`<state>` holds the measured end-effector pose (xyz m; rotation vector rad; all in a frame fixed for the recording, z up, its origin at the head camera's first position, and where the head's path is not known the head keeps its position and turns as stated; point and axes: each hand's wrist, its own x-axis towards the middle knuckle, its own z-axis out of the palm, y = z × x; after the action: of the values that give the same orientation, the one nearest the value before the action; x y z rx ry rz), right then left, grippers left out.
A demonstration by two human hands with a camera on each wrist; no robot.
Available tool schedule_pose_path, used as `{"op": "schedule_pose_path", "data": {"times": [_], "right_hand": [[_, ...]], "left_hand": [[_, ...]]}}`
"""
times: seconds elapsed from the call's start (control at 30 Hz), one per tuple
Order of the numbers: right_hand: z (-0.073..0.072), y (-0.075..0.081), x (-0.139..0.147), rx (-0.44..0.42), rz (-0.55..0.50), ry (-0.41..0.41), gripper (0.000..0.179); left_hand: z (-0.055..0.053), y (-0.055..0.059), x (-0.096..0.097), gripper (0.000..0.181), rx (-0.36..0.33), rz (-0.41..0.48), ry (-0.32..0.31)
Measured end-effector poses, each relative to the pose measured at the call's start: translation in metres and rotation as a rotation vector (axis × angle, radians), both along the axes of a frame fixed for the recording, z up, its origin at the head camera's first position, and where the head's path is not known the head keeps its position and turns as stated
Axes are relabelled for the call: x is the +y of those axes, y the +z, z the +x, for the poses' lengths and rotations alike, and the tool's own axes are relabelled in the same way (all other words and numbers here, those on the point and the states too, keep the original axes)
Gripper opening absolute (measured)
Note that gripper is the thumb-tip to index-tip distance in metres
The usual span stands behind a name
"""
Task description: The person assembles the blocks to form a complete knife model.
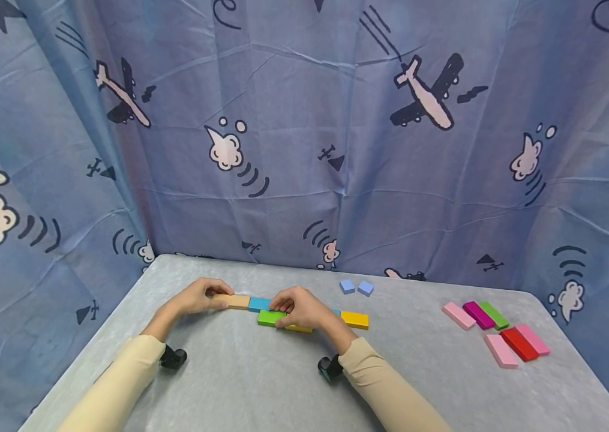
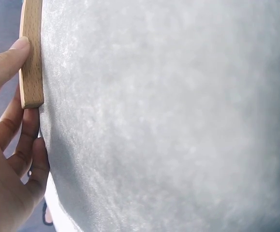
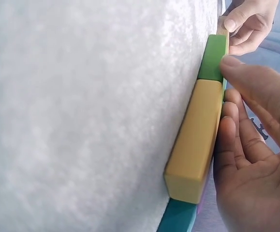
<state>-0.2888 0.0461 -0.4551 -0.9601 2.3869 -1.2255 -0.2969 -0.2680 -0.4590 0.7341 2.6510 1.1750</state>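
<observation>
In the head view, a row of flat blocks lies across the middle of the table. My left hand pinches the plain wooden block at the row's left end, its thumb on the near side in the left wrist view. Right of it comes a blue block, partly covered by my right hand. That hand holds a green block in front of the row, thumb on its near face. A yellow block sits end to end with the green one. Another yellow block ends the row at the right.
Two small blue blocks lie behind the row. At the right of the table are several loose blocks, among them a red block, a purple block and a green one. A patterned curtain hangs behind.
</observation>
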Motion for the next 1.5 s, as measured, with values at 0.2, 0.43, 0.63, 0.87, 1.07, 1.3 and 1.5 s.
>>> {"op": "schedule_pose_path", "data": {"times": [0.2, 0.43, 0.63, 0.87, 1.07, 1.3, 1.5], "right_hand": [[0.0, 0.0, 0.002, 0.0, -0.01, 0.003, 0.029], [-0.002, 0.007, 0.019, 0.0, -0.109, 0.022, 0.026], [0.0, 0.016, 0.047, 0.024, -0.12, -0.012, 0.024], [0.007, 0.015, 0.084, 0.061, -0.098, -0.027, 0.018], [0.018, 0.018, 0.122, 0.063, -0.081, -0.064, 0.02], [0.036, 0.017, 0.181, 0.026, -0.079, -0.109, 0.021], [0.053, 0.012, 0.23, -0.009, -0.09, -0.173, 0.025]], "left_hand": [[0.001, 0.002, 0.002, 0.021, 0.004, 0.001, -0.006], [0.001, 0.002, 0.004, 0.021, 0.001, 0.007, -0.007], [0.002, 0.004, 0.004, 0.023, 0.018, 0.025, -0.033], [0.003, 0.001, 0.0, 0.021, 0.072, 0.044, -0.07], [0.006, 0.001, 0.003, 0.021, 0.033, 0.024, -0.027], [0.008, 0.0, 0.002, 0.02, 0.081, 0.069, -0.075], [0.007, 0.002, 0.003, 0.021, 0.04, 0.042, -0.038]]}}
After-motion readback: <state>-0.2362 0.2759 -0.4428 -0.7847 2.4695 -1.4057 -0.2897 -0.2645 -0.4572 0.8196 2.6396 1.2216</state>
